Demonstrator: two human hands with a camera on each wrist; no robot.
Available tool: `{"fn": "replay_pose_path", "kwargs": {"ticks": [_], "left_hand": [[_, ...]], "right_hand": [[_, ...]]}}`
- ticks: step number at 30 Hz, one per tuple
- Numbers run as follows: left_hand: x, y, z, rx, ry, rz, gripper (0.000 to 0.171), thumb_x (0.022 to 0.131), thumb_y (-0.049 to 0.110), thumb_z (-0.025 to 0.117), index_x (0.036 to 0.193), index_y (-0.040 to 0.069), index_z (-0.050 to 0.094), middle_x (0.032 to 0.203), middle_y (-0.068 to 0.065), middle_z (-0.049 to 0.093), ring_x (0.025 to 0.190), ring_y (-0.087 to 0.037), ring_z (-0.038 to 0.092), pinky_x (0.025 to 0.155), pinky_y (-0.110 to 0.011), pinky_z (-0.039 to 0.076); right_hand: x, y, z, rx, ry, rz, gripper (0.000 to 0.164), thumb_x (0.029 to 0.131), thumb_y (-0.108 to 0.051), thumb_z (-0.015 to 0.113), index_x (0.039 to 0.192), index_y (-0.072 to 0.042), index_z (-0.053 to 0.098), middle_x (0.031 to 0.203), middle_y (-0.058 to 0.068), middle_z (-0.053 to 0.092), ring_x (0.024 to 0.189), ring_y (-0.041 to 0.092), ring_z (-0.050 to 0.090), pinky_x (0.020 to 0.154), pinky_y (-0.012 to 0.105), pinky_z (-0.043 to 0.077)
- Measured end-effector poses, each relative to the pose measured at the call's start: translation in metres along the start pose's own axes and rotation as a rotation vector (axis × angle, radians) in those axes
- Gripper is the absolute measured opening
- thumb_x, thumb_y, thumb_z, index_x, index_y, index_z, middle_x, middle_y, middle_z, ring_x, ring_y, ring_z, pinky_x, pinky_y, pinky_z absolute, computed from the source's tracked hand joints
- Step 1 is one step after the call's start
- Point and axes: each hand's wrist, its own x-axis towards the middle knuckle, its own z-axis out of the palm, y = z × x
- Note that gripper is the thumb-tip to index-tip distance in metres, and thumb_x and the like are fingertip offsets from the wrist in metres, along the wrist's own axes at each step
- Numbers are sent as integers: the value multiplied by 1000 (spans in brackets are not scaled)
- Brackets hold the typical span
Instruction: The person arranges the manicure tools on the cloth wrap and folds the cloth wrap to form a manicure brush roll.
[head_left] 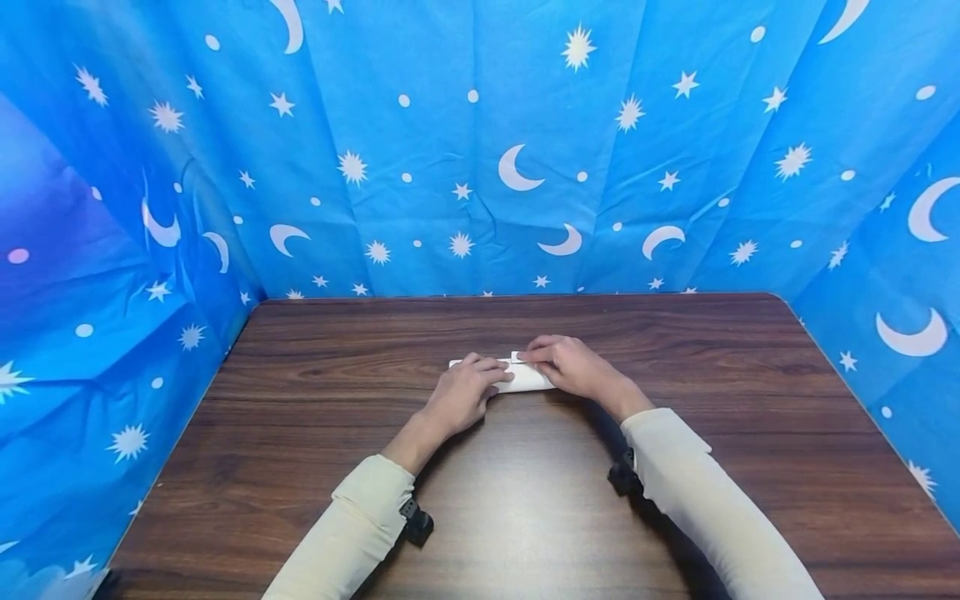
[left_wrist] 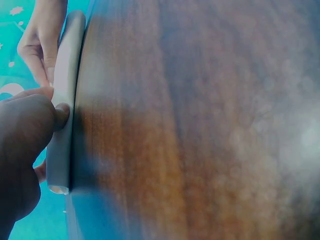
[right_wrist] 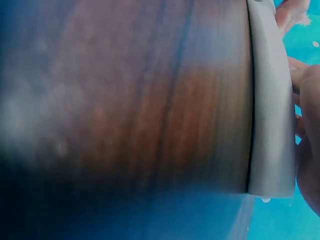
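A long, flat white object (head_left: 525, 381) with rounded edges lies crosswise toward the far side of the table; its exact kind cannot be told. My left hand (head_left: 465, 392) holds its left part, fingers over the top. In the left wrist view the left thumb (left_wrist: 61, 116) presses the near side of the white object (left_wrist: 59, 155). My right hand (head_left: 573, 367) pinches a small white flap (head_left: 516, 357) at the object's upper edge. The right wrist view shows the smooth near side of the white object (right_wrist: 272, 125), while the right fingers are partly hidden behind it.
The dark wood-grain table (head_left: 300, 467) reaches back to a blue curtain (head_left: 450, 133) with moons and stars, which also hangs at both sides. A black wrist camera is strapped at each sleeve (head_left: 367, 508).
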Motion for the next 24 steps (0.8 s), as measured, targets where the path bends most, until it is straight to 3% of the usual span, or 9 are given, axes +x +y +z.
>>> {"fn": "replay_pose_path", "kwargs": {"ticks": [4, 14, 18, 24], "left_hand": [[0, 0, 1, 8, 5, 1, 34, 94, 7, 68, 123, 23, 73, 135, 4, 68, 120, -21, 62, 98, -42, 54], [-4, -3, -2, 42, 12, -21, 33, 94, 7, 68, 122, 23, 74, 133, 4, 69, 118, -21, 62, 95, -40, 55], [-6, -2, -1, 52, 10, -27, 33, 94, 8, 68, 122, 23, 74, 133, 4, 69, 118, -20, 63, 95, -39, 55], [-7, -2, 0, 16, 3, -31, 34, 94, 7, 68, 124, 23, 73, 135, 4, 68, 120, -21, 62, 99, -40, 54]], "right_hand": [[-1, -2, 0, -60, -27, 8, 29, 99, -10, 60, 125, -10, 73, 121, 11, 72, 107, 27, 72, 92, 43, 58], [10, -12, -3, -171, -77, -83, 29, 100, -8, 58, 124, -11, 73, 122, 10, 72, 106, 26, 73, 91, 42, 58], [8, -12, 0, -134, -77, -41, 30, 100, -9, 58, 126, -12, 72, 124, 11, 71, 110, 27, 72, 94, 44, 57], [0, -9, 9, 30, -22, 75, 30, 101, -12, 59, 128, -12, 71, 128, 13, 70, 118, 32, 68, 101, 50, 53]]}}
